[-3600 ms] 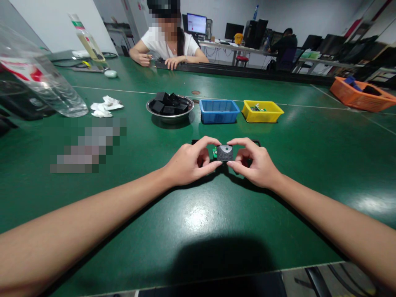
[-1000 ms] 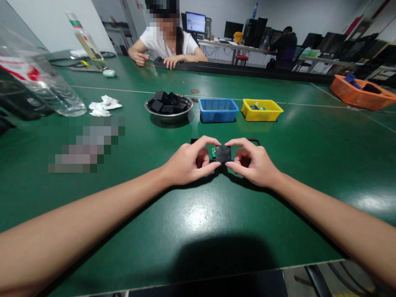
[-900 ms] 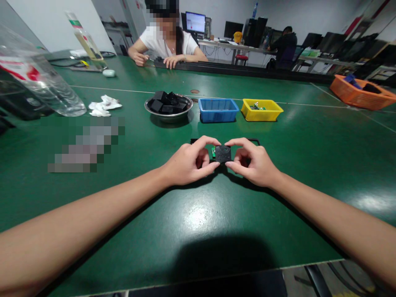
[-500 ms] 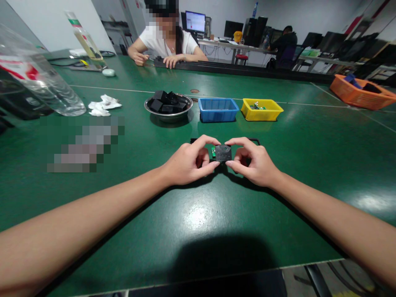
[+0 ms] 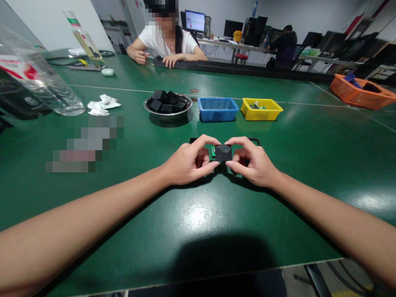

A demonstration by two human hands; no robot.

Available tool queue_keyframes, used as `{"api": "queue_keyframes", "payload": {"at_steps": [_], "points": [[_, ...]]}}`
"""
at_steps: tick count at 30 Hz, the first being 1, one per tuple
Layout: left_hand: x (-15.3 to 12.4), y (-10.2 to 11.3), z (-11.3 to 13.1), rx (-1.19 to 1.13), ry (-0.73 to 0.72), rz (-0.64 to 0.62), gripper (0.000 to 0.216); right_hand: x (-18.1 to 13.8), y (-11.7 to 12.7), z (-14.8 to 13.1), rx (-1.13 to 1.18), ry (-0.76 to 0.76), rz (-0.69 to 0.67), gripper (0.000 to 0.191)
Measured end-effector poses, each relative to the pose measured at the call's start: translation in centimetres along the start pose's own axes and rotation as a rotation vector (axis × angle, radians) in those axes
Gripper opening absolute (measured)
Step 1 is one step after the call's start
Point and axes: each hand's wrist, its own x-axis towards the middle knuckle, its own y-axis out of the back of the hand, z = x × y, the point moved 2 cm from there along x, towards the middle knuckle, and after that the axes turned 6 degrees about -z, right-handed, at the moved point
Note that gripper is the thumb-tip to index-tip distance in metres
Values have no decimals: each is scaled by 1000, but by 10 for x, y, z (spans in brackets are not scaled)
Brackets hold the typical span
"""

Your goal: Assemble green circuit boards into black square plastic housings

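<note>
A small black rectangular plastic case point(image 5: 223, 153) is pinched between both hands above the table. My left hand point(image 5: 190, 161) grips its left corners with thumb and index finger. At its right corners, my right hand point(image 5: 255, 161) does the same. A bit of green circuit board point(image 5: 213, 151) shows just left of the case; whether it is joined to it I cannot tell. Behind the hands lies a dark frame-like object point(image 5: 255, 140), mostly covered by them.
Beyond the hands stand a metal bowl point(image 5: 168, 116) of black blocks, a blue bin point(image 5: 218, 115) and a yellow bin point(image 5: 262, 115) with small circuit boards. An orange basket point(image 5: 360, 95) sits far right, a water bottle point(image 5: 46, 82) left. Another person point(image 5: 170, 45) sits opposite.
The black case has tilted slightly, so light falls differently on its face. Both hands keep the same grip and place.
</note>
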Motion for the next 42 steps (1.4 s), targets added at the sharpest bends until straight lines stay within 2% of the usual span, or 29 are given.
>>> {"api": "queue_keyframes", "payload": {"at_steps": [42], "points": [[-2, 2, 0, -93, -58, -36, 38, 0, 3, -2, -81, 70, 34, 39]]}}
